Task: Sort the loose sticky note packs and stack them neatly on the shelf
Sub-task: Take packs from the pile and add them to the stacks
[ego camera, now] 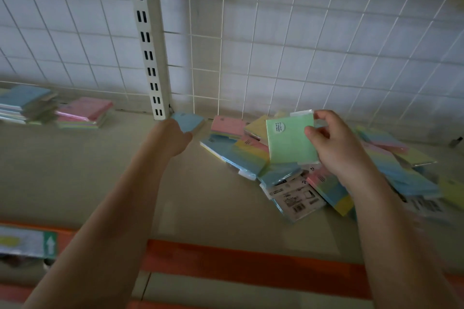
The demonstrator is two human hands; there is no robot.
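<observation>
Up by the post (pixel 150 40), the left hand (pixel 175 137) grips a blue pack (pixel 188 120); rightward, the right hand (pixel 336 148), raised, pinches a green pack (pixel 288 143).

Two hands (pixel 334 143), two stacks (pixel 84 113), one pile (pixel 296 178)

Bare shelf (pixel 221 198) lies open between the two stacks (pixel 57 110) at left and the loose pile (pixel 296 175) at right; wire grid (pixel 276 45) blocks the back.
</observation>
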